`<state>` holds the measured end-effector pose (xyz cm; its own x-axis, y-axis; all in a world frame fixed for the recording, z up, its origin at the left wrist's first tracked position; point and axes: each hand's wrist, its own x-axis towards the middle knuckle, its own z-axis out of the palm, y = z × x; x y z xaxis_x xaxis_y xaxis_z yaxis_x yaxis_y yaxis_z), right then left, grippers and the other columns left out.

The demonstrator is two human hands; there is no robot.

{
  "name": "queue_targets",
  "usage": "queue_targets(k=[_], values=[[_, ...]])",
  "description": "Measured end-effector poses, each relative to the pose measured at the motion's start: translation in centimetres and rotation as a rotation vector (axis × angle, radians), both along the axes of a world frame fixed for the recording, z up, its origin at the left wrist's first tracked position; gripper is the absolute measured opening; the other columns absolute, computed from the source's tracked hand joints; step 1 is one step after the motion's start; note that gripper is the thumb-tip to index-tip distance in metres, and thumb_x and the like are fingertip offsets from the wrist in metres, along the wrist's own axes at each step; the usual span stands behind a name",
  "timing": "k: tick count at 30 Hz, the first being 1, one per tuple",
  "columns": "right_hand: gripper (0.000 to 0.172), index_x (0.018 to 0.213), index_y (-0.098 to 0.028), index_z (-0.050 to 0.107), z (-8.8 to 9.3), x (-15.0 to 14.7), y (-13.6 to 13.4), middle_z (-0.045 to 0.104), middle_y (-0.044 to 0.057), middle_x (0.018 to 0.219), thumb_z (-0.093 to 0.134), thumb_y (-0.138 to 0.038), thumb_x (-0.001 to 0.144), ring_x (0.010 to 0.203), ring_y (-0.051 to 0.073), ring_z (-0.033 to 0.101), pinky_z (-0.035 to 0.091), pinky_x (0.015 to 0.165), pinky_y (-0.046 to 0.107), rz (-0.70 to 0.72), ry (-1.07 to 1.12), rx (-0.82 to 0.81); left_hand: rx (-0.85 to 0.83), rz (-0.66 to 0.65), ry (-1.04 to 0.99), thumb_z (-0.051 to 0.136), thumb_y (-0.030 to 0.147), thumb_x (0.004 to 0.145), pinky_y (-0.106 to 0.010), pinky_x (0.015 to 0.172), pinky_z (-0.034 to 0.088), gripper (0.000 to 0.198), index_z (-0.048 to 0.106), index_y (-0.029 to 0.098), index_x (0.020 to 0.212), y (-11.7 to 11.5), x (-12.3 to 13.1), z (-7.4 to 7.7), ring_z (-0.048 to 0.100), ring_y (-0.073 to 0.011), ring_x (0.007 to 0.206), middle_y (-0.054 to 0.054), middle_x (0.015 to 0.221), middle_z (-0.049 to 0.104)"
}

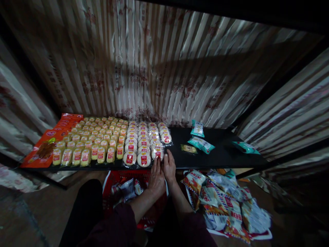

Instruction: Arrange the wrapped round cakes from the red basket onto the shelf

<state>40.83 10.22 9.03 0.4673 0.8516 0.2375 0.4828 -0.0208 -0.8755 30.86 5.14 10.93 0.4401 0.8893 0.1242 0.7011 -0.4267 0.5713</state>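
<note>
Rows of round white wrapped crackers (144, 159) lie overlapping on the black shelf (177, 156). My left hand (156, 178) reaches to the front end of the third row, its fingertips at the nearest cracker pack. Its fingers are extended and I see nothing held in them. Close beside it on the right, my right hand (169, 168) rests at the shelf's front edge, fingers stretched forward and holding nothing visible. The fourth row (166, 137) is shorter and lies just beyond my right fingertips.
Small yellow wrapped cakes (94, 151) and an orange bag (48, 137) fill the shelf's left. Teal packets (201, 144) and a small yellow packet (189, 148) lie to the right. Below are a red basket (109, 181) with packets and a pile of larger snack bags (218, 199).
</note>
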Motion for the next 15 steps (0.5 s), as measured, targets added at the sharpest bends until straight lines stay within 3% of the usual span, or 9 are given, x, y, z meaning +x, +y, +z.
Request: queue_targets(k=[3,6,10,13,15], values=[[0.061,0.125,-0.007,0.054,0.0,-1.2,-2.1,0.051,0.019,0.133,0.030,-0.050,0.089,0.127,0.026,0.043,0.030,0.109,0.046,-0.056,-0.048,0.098,0.007,-0.033,-0.005,0.044,0.017,0.081,-0.048,0.116,0.019,0.064,0.032,0.005,0.143,-1.1,-1.2,-0.8,0.001,-0.0287,0.143,-0.017,0.154,0.017],[0.051,0.119,-0.012,0.057,-0.2,-3.0,-4.6,0.057,0.017,0.125,0.031,-0.045,0.091,0.118,0.024,0.050,0.036,0.104,0.045,-0.049,-0.094,0.195,0.014,-0.077,-0.042,0.044,0.021,0.083,-0.046,0.117,0.019,0.064,0.030,0.008,0.144,-2.6,-2.7,-2.2,0.003,-0.0263,0.144,-0.015,0.153,0.023],[0.041,0.116,-0.017,0.058,-2.9,-6.1,-8.4,0.061,0.013,0.117,0.033,-0.038,0.092,0.112,0.022,0.054,0.041,0.099,0.044,0.041,-0.155,0.188,-0.077,-0.093,-0.065,0.044,0.024,0.084,-0.044,0.117,0.020,0.064,0.028,0.013,0.145,-4.9,-5.5,-5.4,0.010,-0.0241,0.144,-0.010,0.153,0.026],[0.037,0.114,-0.017,0.060,-6.6,-8.4,-11.0,0.064,0.013,0.114,0.036,-0.032,0.090,0.109,0.022,0.056,0.043,0.097,0.041,0.203,-0.225,-0.019,-0.251,-0.025,0.019,0.045,0.019,0.083,-0.046,0.117,0.018,0.059,0.038,0.012,0.140,-6.5,-8.3,-8.3,0.017,-0.0266,0.142,-0.013,0.148,0.036],[0.034,0.111,-0.016,0.063,-9.0,-9.5,-12.2,0.064,0.014,0.116,0.040,-0.025,0.087,0.111,0.023,0.056,0.043,0.095,0.037,0.308,-0.299,-0.400,-0.441,0.059,0.095,0.052,0.015,0.079,-0.045,0.116,0.019,0.051,0.052,0.009,0.129,-7.3,-10.3,-10.1,0.021,-0.0310,0.141,-0.016,0.144,0.041]])
